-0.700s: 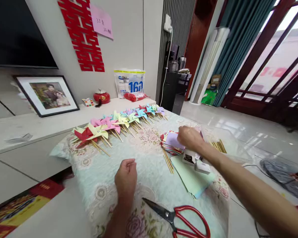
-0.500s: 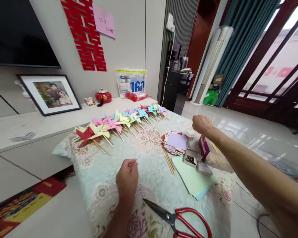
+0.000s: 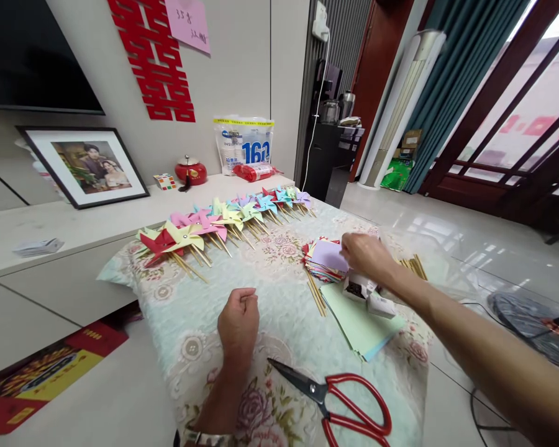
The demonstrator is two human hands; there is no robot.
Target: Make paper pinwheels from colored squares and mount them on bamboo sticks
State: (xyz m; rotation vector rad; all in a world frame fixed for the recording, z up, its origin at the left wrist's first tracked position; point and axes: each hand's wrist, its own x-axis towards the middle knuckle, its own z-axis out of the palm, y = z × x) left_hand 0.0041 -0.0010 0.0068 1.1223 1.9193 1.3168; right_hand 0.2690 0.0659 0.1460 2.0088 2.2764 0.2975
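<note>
Red-handled scissors [image 3: 345, 403] lie at 6 o'clock near the front edge of the floral-clothed counter [image 3: 190, 335]. The left hand [image 3: 238, 323] rests beside them, grip curled loosely, holding nothing. At 2 o'clock the right hand [image 3: 366, 256] lies over the coloured paper stack [image 3: 323, 261], its grip hidden; beside it a small open box [image 3: 356, 288]. Pinwheels [image 3: 214, 226] line the far edge at 12. Bare tiled floor [image 3: 447, 242] opens rightward.

"160" on white bag [image 3: 243, 146]

Pinwheels [image 3: 223, 226] line the bench's [image 3: 279, 316] far edge. Paper stack [image 3: 325, 261] lies right of centre under my right grip [image 3: 366, 256]. Scissors [image 3: 340, 403] lie nearest me.
</note>
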